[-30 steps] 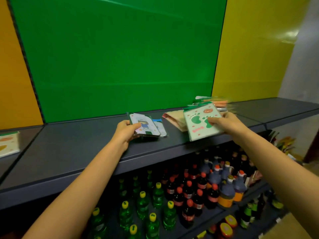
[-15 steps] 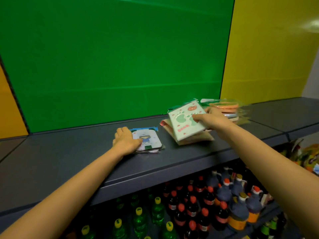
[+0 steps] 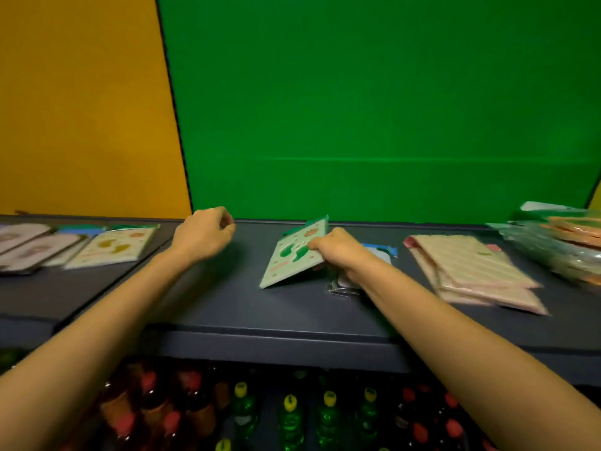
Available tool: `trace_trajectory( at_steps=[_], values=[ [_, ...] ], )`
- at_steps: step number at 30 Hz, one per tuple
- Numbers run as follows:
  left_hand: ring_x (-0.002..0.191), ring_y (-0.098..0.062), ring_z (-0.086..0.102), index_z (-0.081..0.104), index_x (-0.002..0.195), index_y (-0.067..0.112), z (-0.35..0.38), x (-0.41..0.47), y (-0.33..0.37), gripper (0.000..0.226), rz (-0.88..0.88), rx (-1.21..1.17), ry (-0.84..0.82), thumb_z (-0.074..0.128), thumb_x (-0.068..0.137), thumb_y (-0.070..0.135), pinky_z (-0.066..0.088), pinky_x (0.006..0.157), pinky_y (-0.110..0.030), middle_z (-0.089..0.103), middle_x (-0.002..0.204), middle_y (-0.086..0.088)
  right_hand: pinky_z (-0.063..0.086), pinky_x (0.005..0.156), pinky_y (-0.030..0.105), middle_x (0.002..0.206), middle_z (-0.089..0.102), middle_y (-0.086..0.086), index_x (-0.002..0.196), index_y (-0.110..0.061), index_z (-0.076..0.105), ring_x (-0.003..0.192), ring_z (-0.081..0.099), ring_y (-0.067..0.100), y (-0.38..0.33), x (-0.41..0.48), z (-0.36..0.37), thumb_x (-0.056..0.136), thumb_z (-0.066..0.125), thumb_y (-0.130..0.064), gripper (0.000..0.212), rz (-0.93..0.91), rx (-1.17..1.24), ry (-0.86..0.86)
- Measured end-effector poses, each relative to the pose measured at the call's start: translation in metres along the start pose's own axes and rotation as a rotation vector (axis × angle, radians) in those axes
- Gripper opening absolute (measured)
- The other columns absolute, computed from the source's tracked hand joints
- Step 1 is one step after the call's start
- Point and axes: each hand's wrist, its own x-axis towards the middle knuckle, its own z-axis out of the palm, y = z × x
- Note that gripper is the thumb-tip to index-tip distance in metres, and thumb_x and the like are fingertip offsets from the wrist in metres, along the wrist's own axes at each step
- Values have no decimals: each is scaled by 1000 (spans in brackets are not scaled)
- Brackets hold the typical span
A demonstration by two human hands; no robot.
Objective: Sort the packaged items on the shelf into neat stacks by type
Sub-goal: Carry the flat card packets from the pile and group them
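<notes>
Two-tone rear: orange panel (image 3: 81, 109) L, green panel (image 3: 374, 109) R; grey shelf (image 3: 227, 307).

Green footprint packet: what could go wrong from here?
1. The right hand grips the green footprint packet by one edge only, tilted, its low corner near the shelf; it may slip or catch.
2. That wrist lies over the blue-topped packet, which could get dragged askew.
3. The yellow footprint packet far left looks alike, so the green one may end up stacked with the wrong type.
</notes>
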Motion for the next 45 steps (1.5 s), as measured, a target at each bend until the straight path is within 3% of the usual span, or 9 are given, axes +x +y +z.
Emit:
trace_trajectory(
  at_steps=[2,4,7,12,15,22,34,39,45],
  values=[
    [102,-31,61,63,109,12,-11,-14,-15,26,-37,31,20,51,92,27,51,88,-42,67,114,-12,48,75,23,117,63,17,118,0,59,99,63,30,-7,-1,2,89,50,-27,41,-48,-412,-32],
    [101,-32,62,63,108,10,-22,-29,-27,26,-69,65,29,51,92,26,50,84,-40,68,112,-14,44,95,34,136,53,16,128,-6,53,121,53,33,-16,-6,0,90,47,-39,51,-123,-821,-33],
    [100,-33,61,61,106,8,-34,-54,-45,25,-111,138,32,52,91,26,50,81,-40,66,111,-17,43,96,36,133,55,10,127,-11,53,122,52,30,-32,-12,7,90,50,-45,51,-276,-1105,10],
    [100,-31,60,57,111,12,-56,-106,-81,26,-256,222,40,49,93,29,48,76,-36,64,114,-10,44,91,40,127,58,10,122,-15,52,116,54,32,-52,-19,55,89,48,-50,49,-485,-850,-97],
    [101,-28,59,56,113,13,-72,-135,-110,29,-316,217,51,49,93,32,43,70,-32,64,114,-7,46,91,40,127,58,7,122,-17,52,116,54,31,-63,-28,93,90,47,-50,46,-523,-804,-204],
    [102,-32,60,58,113,10,-115,-171,-188,31,-384,241,111,51,91,31,47,76,-38,66,112,-12,46,93,41,130,56,12,125,-12,53,115,54,33,-105,-38,174,92,40,-53,54,-520,-759,-261],
    [99,-25,62,60,108,14,-155,-131,-334,28,-266,148,56,52,91,34,49,75,-34,67,109,-6,36,104,39,151,34,11,146,-10,28,135,36,33,-169,-7,293,89,38,-62,78,-171,-715,-99],
    [100,-24,60,58,108,16,-151,-107,-354,26,-227,113,9,51,91,35,51,79,-36,66,109,-4,33,106,36,152,34,10,146,-8,28,138,32,33,-184,4,314,72,35,-84,106,6,-709,-56],
    [100,-23,59,58,109,17,-141,-71,-367,25,-228,65,50,50,91,33,49,80,-36,65,111,-3,33,109,37,155,26,14,149,-11,23,141,28,31,-192,35,319,51,50,-90,128,102,-857,-45]
  ],
)
